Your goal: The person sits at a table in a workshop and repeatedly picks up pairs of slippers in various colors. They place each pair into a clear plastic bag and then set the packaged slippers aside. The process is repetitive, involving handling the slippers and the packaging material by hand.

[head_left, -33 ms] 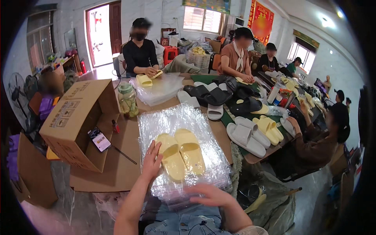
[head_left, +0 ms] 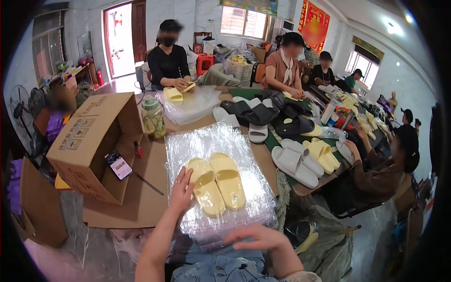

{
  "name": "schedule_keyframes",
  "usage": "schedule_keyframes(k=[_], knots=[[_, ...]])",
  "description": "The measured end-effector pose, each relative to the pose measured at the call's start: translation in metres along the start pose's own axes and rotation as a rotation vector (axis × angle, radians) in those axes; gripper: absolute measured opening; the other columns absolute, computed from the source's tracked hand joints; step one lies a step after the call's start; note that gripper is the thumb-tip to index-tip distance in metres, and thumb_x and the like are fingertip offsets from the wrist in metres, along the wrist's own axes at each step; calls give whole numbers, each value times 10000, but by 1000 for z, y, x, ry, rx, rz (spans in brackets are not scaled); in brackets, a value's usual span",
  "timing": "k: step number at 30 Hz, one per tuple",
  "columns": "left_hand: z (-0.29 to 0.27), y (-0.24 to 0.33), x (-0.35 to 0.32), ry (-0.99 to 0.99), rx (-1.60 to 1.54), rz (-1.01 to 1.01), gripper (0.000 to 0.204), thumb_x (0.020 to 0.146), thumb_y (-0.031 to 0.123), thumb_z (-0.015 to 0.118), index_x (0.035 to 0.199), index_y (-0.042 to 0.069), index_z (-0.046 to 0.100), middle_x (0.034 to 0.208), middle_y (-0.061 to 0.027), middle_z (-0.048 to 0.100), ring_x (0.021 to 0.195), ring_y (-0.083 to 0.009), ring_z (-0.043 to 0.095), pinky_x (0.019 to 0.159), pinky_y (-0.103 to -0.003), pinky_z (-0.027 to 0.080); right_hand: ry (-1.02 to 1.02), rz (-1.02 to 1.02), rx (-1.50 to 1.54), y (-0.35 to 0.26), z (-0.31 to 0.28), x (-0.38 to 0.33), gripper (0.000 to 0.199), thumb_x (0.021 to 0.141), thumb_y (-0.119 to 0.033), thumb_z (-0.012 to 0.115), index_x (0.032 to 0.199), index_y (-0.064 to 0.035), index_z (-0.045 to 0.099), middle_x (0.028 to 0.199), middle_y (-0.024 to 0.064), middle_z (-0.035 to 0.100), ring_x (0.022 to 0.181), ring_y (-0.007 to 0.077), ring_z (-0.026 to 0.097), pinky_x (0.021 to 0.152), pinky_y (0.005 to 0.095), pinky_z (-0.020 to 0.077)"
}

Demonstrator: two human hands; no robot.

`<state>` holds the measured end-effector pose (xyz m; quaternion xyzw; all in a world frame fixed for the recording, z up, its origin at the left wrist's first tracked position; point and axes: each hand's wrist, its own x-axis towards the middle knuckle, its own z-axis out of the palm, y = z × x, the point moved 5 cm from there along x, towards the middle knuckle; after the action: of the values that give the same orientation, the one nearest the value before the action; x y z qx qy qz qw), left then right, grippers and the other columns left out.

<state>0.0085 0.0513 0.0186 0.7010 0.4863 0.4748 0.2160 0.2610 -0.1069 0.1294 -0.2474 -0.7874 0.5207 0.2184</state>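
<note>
Left hand [head_left: 181, 191] is resting uncurled against the slippers [head_left: 206, 190], right hand [head_left: 256, 236] hovering empty near the film [head_left: 188, 141]; slick layers are possibly risking slippage if pushed.

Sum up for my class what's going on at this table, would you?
The person's left hand is at the left side of a pair of yellow slide slippers. The pair lies on clear plastic bags or inside the top one; I can't tell which. The open right hand is by the bags' near edge. Across the table, a co-worker in black holds another yellow slipper.
</note>
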Motion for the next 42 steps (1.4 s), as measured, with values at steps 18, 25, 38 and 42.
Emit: schedule_keyframes(k=[18,25,38,42], knots=[[-2,-2,4,-15,215,40,532,999,283,543,1492,93,484,1550,-263,421,1431,-431,392,1196,-471,299,923,263,-648,145,-67,147,359,872,-358,721,805,-16,634,748,186,676,717,386,674,671,476,532],[6,-8,7,-60,307,-48,460,995,302,546,1375,48,602,1458,-177,561,1368,-399,467,1160,-452,362,800,342,-673,119,-66,58,315,887,-357,676,817,-53,631,725,167,673,691,400,667,659,497,528],[5,-3,3,-71,424,5,499,943,283,643,1363,15,606,1472,-173,551,1375,-393,448,1162,-462,350,568,1133,-508,119,-162,-284,333,748,-315,763,836,4,731,711,146,669,657,212,632,617,383,500],[7,-6,4,-76,433,10,488,950,275,639,1365,21,606,1470,-174,551,1372,-389,451,1162,-463,349,388,1469,-719,172,-170,-366,390,736,-371,763,894,-14,767,864,205,735,818,348,724,733,436,563]])
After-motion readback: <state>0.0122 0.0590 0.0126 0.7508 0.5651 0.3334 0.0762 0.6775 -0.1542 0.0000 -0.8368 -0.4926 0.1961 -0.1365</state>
